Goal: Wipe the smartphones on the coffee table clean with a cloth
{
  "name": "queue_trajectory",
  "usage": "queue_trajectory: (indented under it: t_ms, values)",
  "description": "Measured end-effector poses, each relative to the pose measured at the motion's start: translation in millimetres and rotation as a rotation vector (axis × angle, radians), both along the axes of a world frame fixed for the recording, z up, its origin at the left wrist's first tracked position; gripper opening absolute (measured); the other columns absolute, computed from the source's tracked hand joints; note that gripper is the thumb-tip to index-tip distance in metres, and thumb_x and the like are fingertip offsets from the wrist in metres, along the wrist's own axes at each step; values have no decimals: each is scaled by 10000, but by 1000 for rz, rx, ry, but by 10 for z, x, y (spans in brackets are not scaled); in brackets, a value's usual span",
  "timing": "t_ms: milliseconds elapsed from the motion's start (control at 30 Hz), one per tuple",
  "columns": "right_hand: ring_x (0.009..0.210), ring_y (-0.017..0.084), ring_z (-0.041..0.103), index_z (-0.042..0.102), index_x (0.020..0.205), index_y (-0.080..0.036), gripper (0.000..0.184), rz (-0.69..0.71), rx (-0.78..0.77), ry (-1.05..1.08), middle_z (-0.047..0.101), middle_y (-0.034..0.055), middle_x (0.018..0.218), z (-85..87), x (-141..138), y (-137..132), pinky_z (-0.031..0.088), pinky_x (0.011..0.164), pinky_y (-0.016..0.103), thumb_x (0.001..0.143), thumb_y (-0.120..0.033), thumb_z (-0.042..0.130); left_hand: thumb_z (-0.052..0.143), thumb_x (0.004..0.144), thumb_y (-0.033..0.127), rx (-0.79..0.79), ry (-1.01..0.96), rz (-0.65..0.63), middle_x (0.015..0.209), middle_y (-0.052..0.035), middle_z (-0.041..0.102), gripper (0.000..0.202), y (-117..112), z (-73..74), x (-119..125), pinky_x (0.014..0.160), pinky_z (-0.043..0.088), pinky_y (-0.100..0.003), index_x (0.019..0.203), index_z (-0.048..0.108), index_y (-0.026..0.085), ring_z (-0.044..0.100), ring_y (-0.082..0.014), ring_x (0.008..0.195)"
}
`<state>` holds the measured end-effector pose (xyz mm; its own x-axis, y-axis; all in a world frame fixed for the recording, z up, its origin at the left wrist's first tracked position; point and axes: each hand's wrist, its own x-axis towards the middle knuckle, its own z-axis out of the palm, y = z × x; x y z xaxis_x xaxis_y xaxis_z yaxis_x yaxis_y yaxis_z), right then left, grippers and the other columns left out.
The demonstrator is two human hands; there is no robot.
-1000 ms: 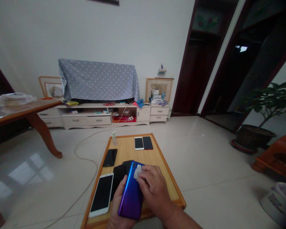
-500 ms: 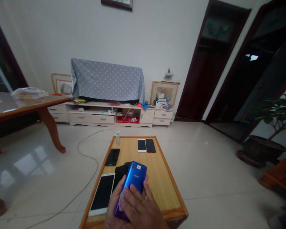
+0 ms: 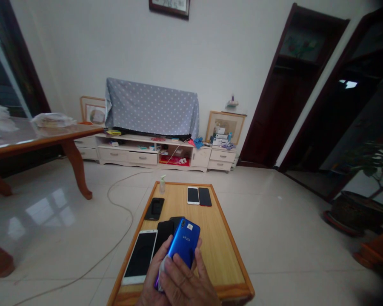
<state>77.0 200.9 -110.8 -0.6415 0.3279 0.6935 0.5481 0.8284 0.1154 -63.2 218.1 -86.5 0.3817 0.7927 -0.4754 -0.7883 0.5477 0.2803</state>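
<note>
A blue-to-purple vivo smartphone [image 3: 185, 243] lies back side up in my left hand [image 3: 153, 272], whose fingers wrap round its edges from below. My right hand [image 3: 188, 282] rests over the lower part of the phone's back, pressing a small white cloth or tissue [image 3: 161, 272] against it; most of that piece is under the fingers. Left of the hands, a large white-framed phone [image 3: 141, 253] lies screen up. Dark phones or cases [image 3: 164, 233] lie partly hidden behind the held phone.
On the wooden table [image 3: 217, 246] are a black phone [image 3: 154, 208], a white phone [image 3: 193, 195], a dark red-edged phone [image 3: 205, 196] and a pump bottle [image 3: 162, 184]. A cable [image 3: 127, 208] crosses the floor. A low cabinet [image 3: 127, 156] stands by the wall.
The view has shifted slightly, so the scene sits further right. My right hand has slid a little down the phone's back with the white piece; my left hand keeps its hold.
</note>
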Motion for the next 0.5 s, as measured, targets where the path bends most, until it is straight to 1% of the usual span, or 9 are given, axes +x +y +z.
queue_trajectory:
  t_ms: [67,133,167,233,300,367,400,433,500]
  values:
    - [1429,274,415,428,1499,-168,558,-84,-65,19,514,70,1483,114,33,63,6,1216,600,1029,-463,489,653,895,310,34,-12,12,1077,-126,778,546,-6,-14,27,984,553,-450,1405,536,155,694,-319,1116]
    - [1449,315,373,356,1540,-151,679,-217,-191,0,431,105,1542,270,136,136,11,1195,653,1008,-556,471,660,896,303,77,-29,-7,1114,-133,767,541,-17,-3,62,993,545,-440,1397,537,142,689,-312,1127]
    - [1459,327,352,315,1560,-149,706,-280,-245,-21,392,116,1564,335,194,162,23,1188,674,1007,-560,469,665,894,315,88,-28,-18,1124,-138,763,547,-20,13,74,994,542,-443,1395,537,135,692,-314,1123]
    - [1467,340,330,260,1579,-138,712,-353,-280,-43,358,133,1579,393,281,175,56,1178,703,1018,-527,464,671,891,335,85,-10,-19,1121,-148,761,559,-17,58,69,986,541,-458,1389,536,118,701,-319,1101]
    - [1466,357,325,259,1576,-110,742,-360,-253,-43,356,155,1576,332,284,128,84,1173,716,1012,-549,454,670,890,341,66,-11,-3,1099,-159,764,560,-1,91,28,980,542,-467,1375,540,94,708,-323,1082]
    - [1457,352,348,317,1554,-93,758,-309,-179,-34,392,158,1556,183,189,44,106,1190,683,998,-592,447,663,892,334,57,-59,-15,1089,-162,766,553,15,81,-34,990,536,-471,1369,543,84,708,-324,1083]
    - [1452,328,366,359,1537,-104,722,-273,-123,-26,429,139,1539,100,116,2,105,1209,644,1000,-577,456,659,893,329,57,-89,-30,1096,-160,765,552,16,55,-62,1004,527,-470,1375,541,88,701,-324,1099]
    - [1448,292,383,397,1520,-128,654,-239,-60,-11,470,107,1517,28,37,-32,93,1227,600,1010,-529,475,658,890,312,55,-104,-39,1099,-152,766,546,10,19,-85,1018,520,-464,1380,544,99,693,-324,1118]
    - [1443,226,399,440,1495,-181,524,-175,51,29,527,38,1478,-43,-93,-59,37,1244,541,1028,-411,499,666,871,245,73,-85,9,1113,-118,770,537,-27,-68,-99,1042,508,-413,1388,556,148,667,-303,1171]
